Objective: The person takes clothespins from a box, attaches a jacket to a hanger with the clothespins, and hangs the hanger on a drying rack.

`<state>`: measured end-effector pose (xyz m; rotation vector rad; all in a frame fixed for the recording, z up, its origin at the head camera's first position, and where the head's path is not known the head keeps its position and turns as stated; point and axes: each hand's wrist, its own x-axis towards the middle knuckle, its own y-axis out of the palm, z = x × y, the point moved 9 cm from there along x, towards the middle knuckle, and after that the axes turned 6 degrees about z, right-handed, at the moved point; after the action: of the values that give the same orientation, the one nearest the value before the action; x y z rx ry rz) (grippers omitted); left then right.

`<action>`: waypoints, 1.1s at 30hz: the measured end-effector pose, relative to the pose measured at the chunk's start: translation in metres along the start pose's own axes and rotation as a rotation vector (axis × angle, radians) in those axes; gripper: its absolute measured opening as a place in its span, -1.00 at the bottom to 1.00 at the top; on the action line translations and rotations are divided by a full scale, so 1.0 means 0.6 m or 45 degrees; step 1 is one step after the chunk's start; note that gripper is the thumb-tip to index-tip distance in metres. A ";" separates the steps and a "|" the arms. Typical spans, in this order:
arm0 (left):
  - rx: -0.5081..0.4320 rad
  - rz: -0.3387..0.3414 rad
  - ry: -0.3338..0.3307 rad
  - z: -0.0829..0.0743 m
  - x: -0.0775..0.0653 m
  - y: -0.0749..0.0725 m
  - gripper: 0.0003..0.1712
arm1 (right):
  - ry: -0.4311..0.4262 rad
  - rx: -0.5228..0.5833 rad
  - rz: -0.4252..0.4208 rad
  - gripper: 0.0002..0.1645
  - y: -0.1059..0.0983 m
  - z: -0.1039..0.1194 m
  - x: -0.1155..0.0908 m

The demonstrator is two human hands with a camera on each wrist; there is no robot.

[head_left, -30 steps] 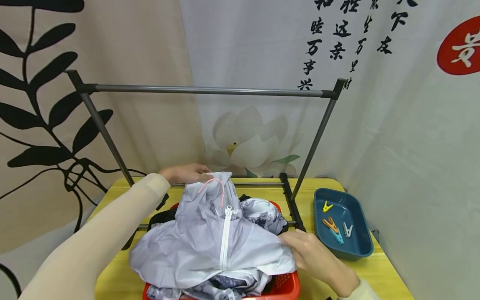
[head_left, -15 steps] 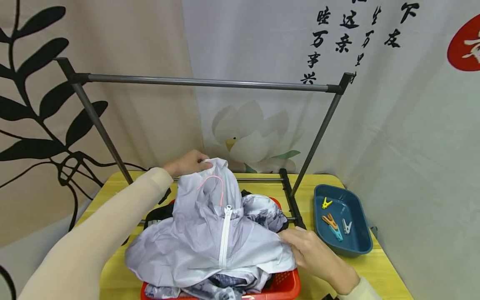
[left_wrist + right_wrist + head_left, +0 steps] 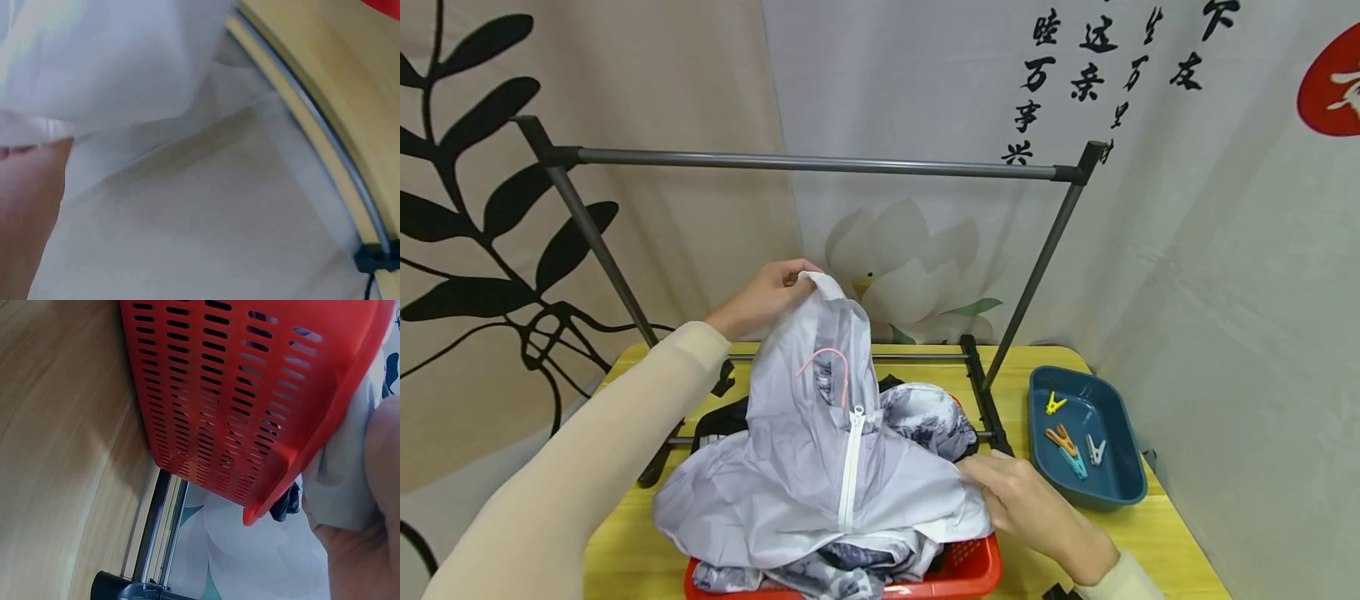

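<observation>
A pale grey hooded jacket (image 3: pixel 722 500) with a white zipper (image 3: pixel 852 475) lies spread over a red basket (image 3: pixel 977 567). The pink hook (image 3: pixel 846 379) of a hanger sticks out at its neck opening. My left hand (image 3: pixel 763 296) pinches the top edge of the hood and holds it raised. In the left wrist view, part of that hand (image 3: pixel 28 206) shows beside the pale cloth (image 3: pixel 125 62); the fingertips are mostly out of sight. On the right, my other hand (image 3: pixel 1018 504) grips the jacket's side. Its thumb and fingers hold the grey cloth (image 3: pixel 344 481) near the basket rim.
A grey rack with a top bar (image 3: pixel 805 161) stands behind the basket on a yellow wood table (image 3: pixel 1172 550). To the right, a blue tray (image 3: pixel 1097 498) contains several clothespins (image 3: pixel 1060 440). Patterned clothes (image 3: pixel 928 421) fill the basket under the jacket. A printed curtain hangs behind.
My left hand has risen with the hood's edge, so the hood now stands taller and more open around the pink hook. The right hand has stayed at the jacket's side. The view has tilted slightly.
</observation>
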<state>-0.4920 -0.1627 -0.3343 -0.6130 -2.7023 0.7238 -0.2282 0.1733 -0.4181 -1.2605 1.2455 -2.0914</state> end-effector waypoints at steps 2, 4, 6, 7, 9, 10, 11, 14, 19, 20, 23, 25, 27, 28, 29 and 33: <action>-0.049 0.024 0.027 -0.022 -0.006 -0.003 -0.62 | 0.004 0.003 0.001 -0.41 0.000 0.000 0.000; -0.146 0.021 0.029 -0.041 -0.010 -0.006 -0.65 | 0.006 -0.002 -0.004 -0.41 -0.001 0.000 -0.001; -0.266 0.001 -0.005 -0.051 -0.010 -0.010 -0.69 | 0.009 -0.009 -0.011 -0.42 -0.002 0.000 -0.002; -0.317 -0.010 -0.035 -0.053 -0.011 -0.011 -0.70 | 0.007 -0.013 -0.015 -0.42 -0.002 0.000 -0.002; -0.403 -0.007 -0.113 -0.054 -0.012 -0.009 -0.70 | 0.004 -0.022 -0.022 -0.42 -0.003 0.000 -0.003; -0.419 0.015 -0.154 -0.054 -0.013 -0.006 -0.67 | 0.002 -0.024 -0.023 -0.42 -0.003 0.000 -0.003; -0.406 0.049 -0.194 -0.053 -0.014 -0.001 -0.62 | 0.000 -0.023 -0.025 -0.42 -0.003 0.001 -0.004; -0.250 0.183 -0.306 -0.048 -0.020 0.012 -0.40 | -0.007 -0.019 -0.026 -0.41 -0.002 0.002 -0.004; 0.069 0.261 -0.358 -0.048 -0.024 0.017 -0.44 | -0.010 -0.015 -0.019 -0.41 -0.001 0.002 -0.004; 0.091 0.227 -0.352 -0.049 -0.023 0.014 -0.50 | -0.006 -0.016 -0.016 -0.41 0.000 0.002 -0.004; 0.059 0.108 -0.306 -0.055 -0.019 0.006 -0.60 | 0.013 -0.011 -0.002 -0.42 0.002 0.000 -0.004; 0.045 0.035 -0.272 -0.057 -0.016 0.000 -0.60 | 0.028 -0.008 0.006 -0.42 0.002 -0.002 -0.005; 0.044 0.008 -0.243 -0.061 -0.014 0.001 -0.64 | 0.035 -0.006 0.011 -0.42 0.003 -0.002 -0.005; 0.051 0.008 -0.235 -0.062 -0.012 0.003 -0.67 | 0.035 -0.005 0.010 -0.42 0.003 -0.003 -0.005; 0.064 0.007 -0.229 -0.062 -0.011 0.005 -0.69 | 0.031 -0.005 0.006 -0.42 0.003 -0.003 -0.005; 0.042 0.002 -0.261 -0.062 -0.007 0.013 -0.75 | -0.001 -0.005 -0.019 -0.42 0.003 -0.001 -0.004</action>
<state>-0.4722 -0.1432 -0.3079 -0.5614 -2.8686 0.8744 -0.2276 0.1747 -0.4209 -1.2763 1.2444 -2.0992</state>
